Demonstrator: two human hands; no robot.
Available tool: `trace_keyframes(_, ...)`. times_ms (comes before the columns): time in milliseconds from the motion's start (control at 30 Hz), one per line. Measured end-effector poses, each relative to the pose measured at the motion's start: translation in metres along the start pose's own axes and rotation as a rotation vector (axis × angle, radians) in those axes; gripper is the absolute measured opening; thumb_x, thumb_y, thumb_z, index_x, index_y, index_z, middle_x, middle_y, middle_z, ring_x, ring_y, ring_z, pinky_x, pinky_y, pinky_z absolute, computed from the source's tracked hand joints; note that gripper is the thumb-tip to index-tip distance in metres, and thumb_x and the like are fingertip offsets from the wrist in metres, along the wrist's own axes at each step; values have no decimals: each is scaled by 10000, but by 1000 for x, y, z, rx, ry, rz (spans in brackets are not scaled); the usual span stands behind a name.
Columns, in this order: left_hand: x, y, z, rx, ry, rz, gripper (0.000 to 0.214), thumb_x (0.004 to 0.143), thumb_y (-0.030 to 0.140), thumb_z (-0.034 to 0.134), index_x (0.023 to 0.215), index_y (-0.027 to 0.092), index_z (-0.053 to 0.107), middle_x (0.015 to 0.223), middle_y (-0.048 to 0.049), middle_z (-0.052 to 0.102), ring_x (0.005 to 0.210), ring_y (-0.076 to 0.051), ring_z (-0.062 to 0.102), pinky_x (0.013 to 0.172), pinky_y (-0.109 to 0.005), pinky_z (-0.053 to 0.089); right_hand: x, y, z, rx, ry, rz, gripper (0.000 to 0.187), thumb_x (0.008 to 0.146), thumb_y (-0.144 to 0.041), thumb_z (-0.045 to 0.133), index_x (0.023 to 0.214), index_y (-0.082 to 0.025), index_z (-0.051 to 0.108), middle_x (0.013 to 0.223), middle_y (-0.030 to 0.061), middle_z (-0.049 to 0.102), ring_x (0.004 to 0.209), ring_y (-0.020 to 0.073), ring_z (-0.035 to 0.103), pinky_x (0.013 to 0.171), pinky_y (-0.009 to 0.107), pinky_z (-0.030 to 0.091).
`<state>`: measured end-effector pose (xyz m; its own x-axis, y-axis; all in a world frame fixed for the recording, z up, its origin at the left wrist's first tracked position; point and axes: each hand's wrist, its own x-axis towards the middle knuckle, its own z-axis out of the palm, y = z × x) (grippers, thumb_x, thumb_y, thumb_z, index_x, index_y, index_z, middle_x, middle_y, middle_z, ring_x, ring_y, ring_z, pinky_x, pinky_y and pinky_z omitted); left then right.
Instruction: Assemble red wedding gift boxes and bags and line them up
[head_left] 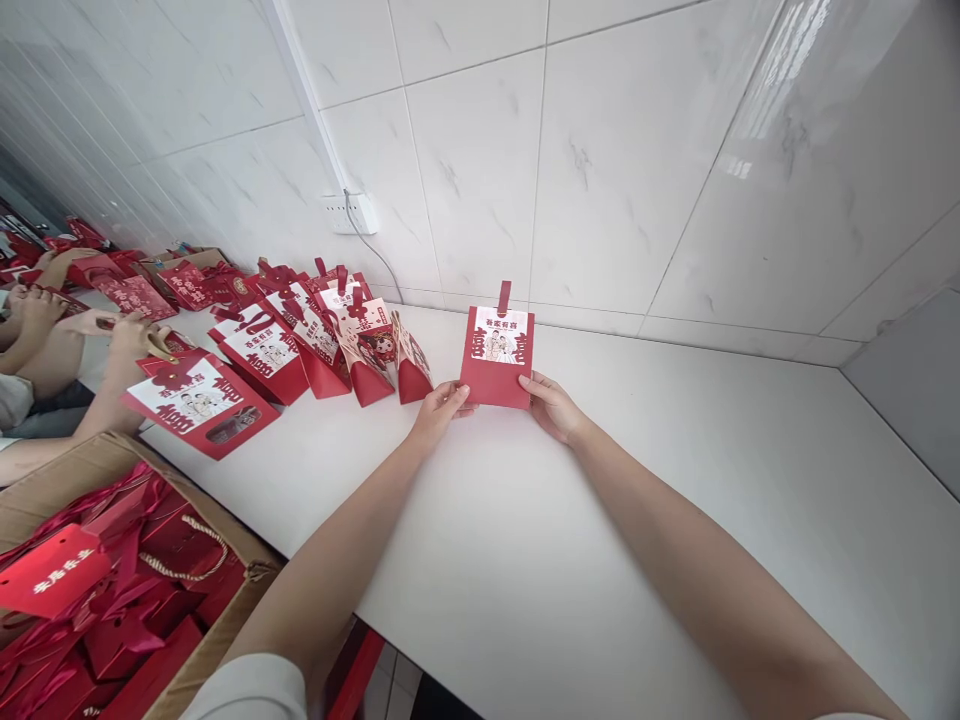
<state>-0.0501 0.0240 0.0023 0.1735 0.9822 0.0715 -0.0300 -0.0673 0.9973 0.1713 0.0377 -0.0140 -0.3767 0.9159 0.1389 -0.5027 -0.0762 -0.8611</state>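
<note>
A red gift box (497,384) with a white printed front panel and a red ribbon loop on top stands upright before me on the white table (480,520). My left hand (442,408) grips its lower left edge, thumb on the front. On the lower right edge, my right hand (553,405) closes with its thumb on the front as well; the fingers behind the box are partly hidden. Just left of my left hand stands a slim red gift box (412,375), seen from its side.
Several red gift boxes (274,350) stand in a row to the left. A co-worker's hand (135,335) is by a larger red box (199,400) with a window. A cardboard carton (217,500) of red boxes sits at lower left. Behind the table rises a tiled wall (465,150) with a socket (351,214).
</note>
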Motion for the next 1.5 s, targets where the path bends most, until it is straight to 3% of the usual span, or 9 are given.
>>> trace_keyframes(133,-1,1,-4,27,-66,-38,432,780,493,693,1065,168,678,1194,-95,624,1127,-238,592,966,-429,522,-2,-3,4,-2,-71,14,316,784,-438,735,1043,-263,688,1188,32,690,1134,252,608,1030,421,431)
trace_keyframes(300,-2,3,-7,61,-126,-49,416,784,492,687,1067,187,692,1189,-82,602,1111,-230,584,959,-390,513,-2,-3,3,-8,-52,28,360,750,-462,754,1046,-268,685,1195,33,687,1150,262,603,1010,422,450)
trace_keyframes(467,-6,13,-6,404,-92,76,369,819,521,622,766,171,727,1103,-88,607,1035,-245,597,905,-341,499,-2,0,0,3,37,-8,323,760,-461,755,1003,-267,666,1181,25,687,1100,248,622,985,425,469)
trace_keyframes(567,-11,19,-5,555,-35,217,331,836,488,616,750,189,727,1116,-78,630,1054,-251,603,965,-340,455,-4,1,1,-18,6,-12,305,739,-432,784,955,-259,657,1145,22,695,1054,234,640,965,409,479)
trace_keyframes(800,-8,16,-4,441,-16,300,418,907,523,492,1051,199,713,1204,-92,607,1153,-265,563,1002,-370,447,-3,1,1,-74,-11,11,297,754,-458,768,912,-237,645,1100,24,709,1002,210,654,940,371,474)
trace_keyframes(1067,-4,13,-6,379,-10,284,409,888,542,518,1039,227,729,1271,-63,590,1258,-274,501,1099,-402,375,-1,2,-1,-107,-43,7,256,785,-440,745,918,-251,637,1135,10,693,1023,199,640,950,366,463)
trace_keyframes(1333,-2,9,-8,409,-6,285,409,901,524,506,1073,221,720,1274,-78,582,1233,-249,521,1078,-376,400,-2,4,2,-122,-40,7,314,749,-489,759,905,-257,617,1101,10,692,1014,212,632,947,385,464)
trace_keyframes(1400,-1,9,-10,440,31,313,392,896,504,526,1073,213,721,1287,-89,564,1240,-252,516,1066,-380,416,-1,5,5,-136,21,-31,338,717,-513,773,864,-255,610,1102,17,683,1044,226,613,962,402,451)
trace_keyframes(1500,0,10,-15,444,84,346,375,855,501,589,1022,198,735,1301,-102,549,1223,-265,528,1015,-386,469,3,-10,14,-126,335,-197,372,726,-588,719,734,-251,563,1060,21,657,1093,242,569,995,425,425)
